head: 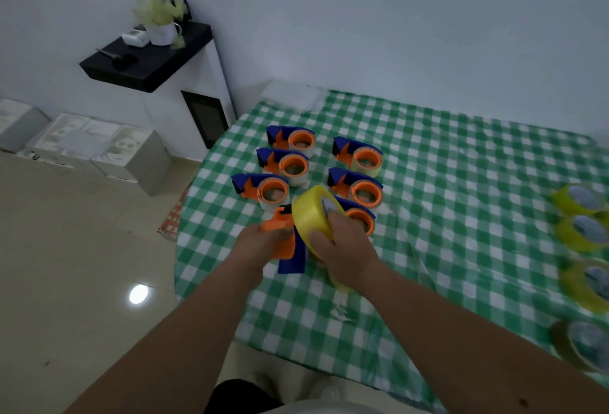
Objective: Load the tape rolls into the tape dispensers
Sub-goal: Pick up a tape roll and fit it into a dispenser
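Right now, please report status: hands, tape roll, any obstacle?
Left hand grips orange-blue dispenser. Right hand holds yellow tape roll against it, not yet seated. Loaded dispenser just behind; no clear obstacle.

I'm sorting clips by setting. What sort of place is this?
Probably a room in a home, not a workshop: a table under a green checked tablecloth, a black shelf holding a potted plant, and a tiled floor.

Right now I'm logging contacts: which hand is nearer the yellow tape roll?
Right. The right hand grips the yellow tape roll; the left hand holds the orange dispenser beside it.
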